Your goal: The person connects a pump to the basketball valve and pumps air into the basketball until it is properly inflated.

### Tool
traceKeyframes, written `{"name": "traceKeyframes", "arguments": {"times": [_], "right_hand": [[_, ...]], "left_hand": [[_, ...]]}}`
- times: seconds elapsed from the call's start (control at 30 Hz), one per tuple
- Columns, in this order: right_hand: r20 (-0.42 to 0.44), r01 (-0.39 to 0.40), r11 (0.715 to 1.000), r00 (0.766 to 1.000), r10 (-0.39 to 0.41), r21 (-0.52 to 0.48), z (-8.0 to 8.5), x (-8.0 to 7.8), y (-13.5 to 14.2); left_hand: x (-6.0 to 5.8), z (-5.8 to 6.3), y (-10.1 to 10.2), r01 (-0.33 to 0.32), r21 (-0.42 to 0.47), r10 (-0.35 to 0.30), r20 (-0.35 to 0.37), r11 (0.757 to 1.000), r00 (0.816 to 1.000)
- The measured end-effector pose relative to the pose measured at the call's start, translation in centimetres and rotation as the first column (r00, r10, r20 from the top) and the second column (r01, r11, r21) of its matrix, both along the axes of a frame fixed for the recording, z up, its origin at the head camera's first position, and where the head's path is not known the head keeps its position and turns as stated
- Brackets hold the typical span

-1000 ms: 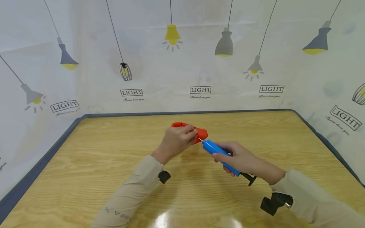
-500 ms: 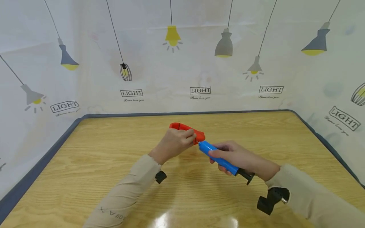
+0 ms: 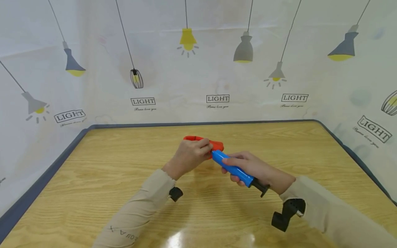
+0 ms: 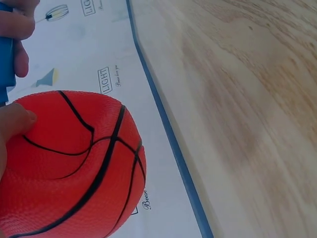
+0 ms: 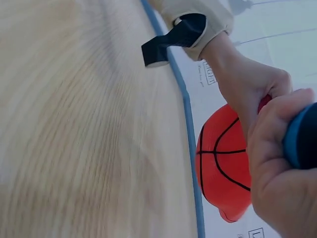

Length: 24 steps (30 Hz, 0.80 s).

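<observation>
A partly deflated red basketball (image 3: 218,145) with black lines is held above the table. My left hand (image 3: 191,153) pinches it, and its thumb presses into the ball's skin (image 4: 59,124) in the left wrist view. The ball's surface is dented and folded there. My right hand (image 3: 252,168) grips the barrel of a blue hand pump (image 3: 231,166). The pump's front end is right at the ball, beside my left fingertips; its needle is hidden from view. Toward my right wrist, the pump's black handle (image 3: 260,187) sticks out a short way at the back end.
Under both hands lies a wood-grain tabletop (image 3: 130,165) with a dark blue edge. A white curtain (image 3: 167,62) printed with lamps and the word LIGHT stands around its far side and both flanks. Each wrist carries a small black camera mount (image 3: 288,213).
My right hand has moved the pump left, up to the ball. The thin needle seen between pump and ball a second ago no longer shows. My left hand keeps its hold, shifting slightly left.
</observation>
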State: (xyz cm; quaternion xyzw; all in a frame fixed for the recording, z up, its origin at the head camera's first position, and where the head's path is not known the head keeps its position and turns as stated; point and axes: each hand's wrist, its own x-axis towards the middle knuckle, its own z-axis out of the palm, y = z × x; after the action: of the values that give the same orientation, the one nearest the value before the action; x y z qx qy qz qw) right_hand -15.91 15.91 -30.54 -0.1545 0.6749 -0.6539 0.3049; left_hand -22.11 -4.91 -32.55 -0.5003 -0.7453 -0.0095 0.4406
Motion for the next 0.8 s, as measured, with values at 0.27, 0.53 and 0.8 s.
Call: {"name": "traceKeyframes", "arguments": {"times": [0.27,0.53,0.8], "right_hand": [[-0.049,0.018,1.000,0.999,-0.017,0.020,-0.17,-0.06,-0.50],[-0.075,0.020,0.999,0.997,-0.017,0.032,-0.08,0.02,-0.43],[-0.081,0.033,0.998,0.996,-0.028,0.061,-0.36,0.24,0.14]], "left_hand": [[-0.03,0.01,-0.09,0.011,0.069,-0.012,0.006,0.998,1.000],[0.02,0.03,-0.11,0.035,0.089,-0.040,0.045,0.995,0.998],[-0.02,-0.41,0.41,-0.008,0.099,-0.009,0.171,0.995,0.985]]}}
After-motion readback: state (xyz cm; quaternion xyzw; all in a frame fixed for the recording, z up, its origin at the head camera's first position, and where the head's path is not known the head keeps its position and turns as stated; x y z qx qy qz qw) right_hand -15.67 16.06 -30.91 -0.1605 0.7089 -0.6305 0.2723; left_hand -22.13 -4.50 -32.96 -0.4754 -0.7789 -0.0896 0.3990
